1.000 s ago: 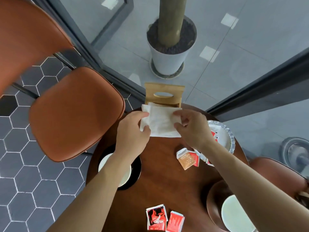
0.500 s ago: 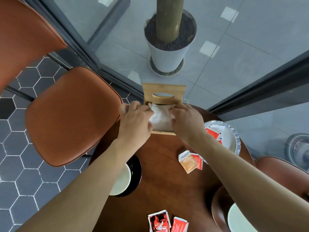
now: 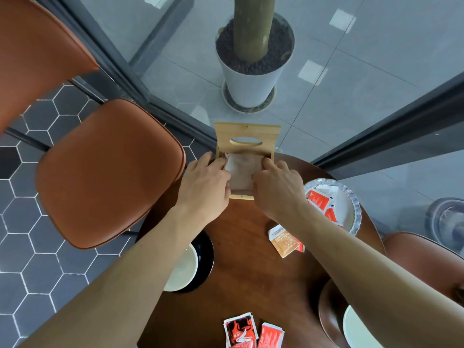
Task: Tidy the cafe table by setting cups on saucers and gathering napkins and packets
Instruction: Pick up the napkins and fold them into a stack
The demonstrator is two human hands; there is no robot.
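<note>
Napkin lies inside wooden holder at far table edge, between both hands; left hand presses its left edge, right hand its right, fingers bent down onto paper, hands just apart. Whether fingers pinch napkin, cannot tell. Packets: two in glass dish, two beside right forearm, two at near edge. Two cups on saucers, partly hidden under forearms. Orange chair left, potted plant behind glass

Both forearms are bare, no sleeves, rings or watch.
</note>
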